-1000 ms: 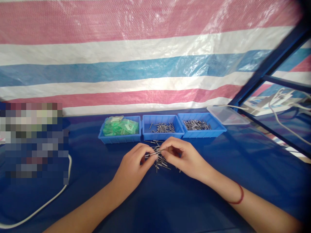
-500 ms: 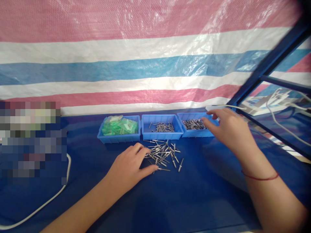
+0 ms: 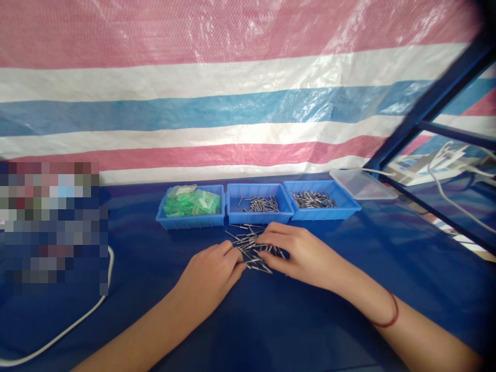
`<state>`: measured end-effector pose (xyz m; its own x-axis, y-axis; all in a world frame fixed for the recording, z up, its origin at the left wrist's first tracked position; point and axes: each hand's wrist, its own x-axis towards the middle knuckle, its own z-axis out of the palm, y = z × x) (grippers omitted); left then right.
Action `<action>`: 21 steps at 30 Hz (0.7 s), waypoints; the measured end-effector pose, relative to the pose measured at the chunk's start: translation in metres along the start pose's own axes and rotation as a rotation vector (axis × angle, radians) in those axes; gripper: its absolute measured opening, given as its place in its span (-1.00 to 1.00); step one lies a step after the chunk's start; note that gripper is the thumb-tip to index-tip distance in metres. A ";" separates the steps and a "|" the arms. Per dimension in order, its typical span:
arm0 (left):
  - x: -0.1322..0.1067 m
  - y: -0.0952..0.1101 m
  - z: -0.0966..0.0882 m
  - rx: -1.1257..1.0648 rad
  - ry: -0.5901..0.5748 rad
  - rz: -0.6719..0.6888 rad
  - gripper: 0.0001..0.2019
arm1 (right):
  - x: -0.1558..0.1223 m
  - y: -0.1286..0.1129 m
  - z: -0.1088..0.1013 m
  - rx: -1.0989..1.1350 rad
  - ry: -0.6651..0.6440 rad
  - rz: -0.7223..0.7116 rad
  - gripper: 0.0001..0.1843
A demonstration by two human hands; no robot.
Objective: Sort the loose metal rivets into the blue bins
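Observation:
A loose pile of silver pop rivets lies on the blue tabletop in front of the bins. At the pile's left edge is my left hand, its thumb and fingers closed on rivet ends; how many it grips is hidden. My right hand reaches over the right side of the pile, thumb and fingers apart around the rivets and partly covering them. Behind the pile, the middle blue bin holds some rivets, and the right blue bin holds more small metal rivets.
The left blue bin contains green plastic packets. A clear plastic lid lies behind the right bin. A white cable curves along the left, and a dark blue frame rises at the right. Striped sheeting hangs behind.
My right hand has come from above the right bin down and left to the rivet pile. My left thumb and fingers have closed together at the pile's edge.

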<state>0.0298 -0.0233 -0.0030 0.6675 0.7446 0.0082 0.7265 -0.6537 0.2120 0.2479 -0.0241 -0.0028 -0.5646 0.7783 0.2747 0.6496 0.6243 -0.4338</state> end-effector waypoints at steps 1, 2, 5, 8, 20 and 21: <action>0.000 0.000 -0.001 -0.034 0.023 -0.006 -0.82 | 0.001 -0.001 0.005 0.017 -0.023 -0.011 -0.84; 0.001 0.000 -0.002 -0.077 0.057 -0.012 -0.83 | 0.001 -0.002 0.008 0.035 -0.039 -0.020 -0.84; 0.001 0.002 -0.003 -0.247 0.177 -0.043 -0.86 | 0.003 -0.004 0.014 0.107 -0.042 -0.041 -0.83; 0.002 0.004 -0.001 -0.433 0.272 -0.110 -0.87 | 0.004 -0.007 0.015 0.194 0.010 -0.027 -0.83; 0.003 0.006 0.002 -0.727 0.336 -0.236 -0.85 | 0.006 -0.012 0.014 0.346 0.089 0.041 -0.90; 0.003 0.006 0.002 -0.731 0.333 -0.237 -0.85 | 0.006 -0.013 0.013 0.351 0.083 0.043 -0.90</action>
<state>0.0362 -0.0250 -0.0036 0.3440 0.9273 0.1474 0.4758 -0.3074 0.8241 0.2296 -0.0285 -0.0073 -0.4878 0.8151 0.3126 0.4492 0.5414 -0.7107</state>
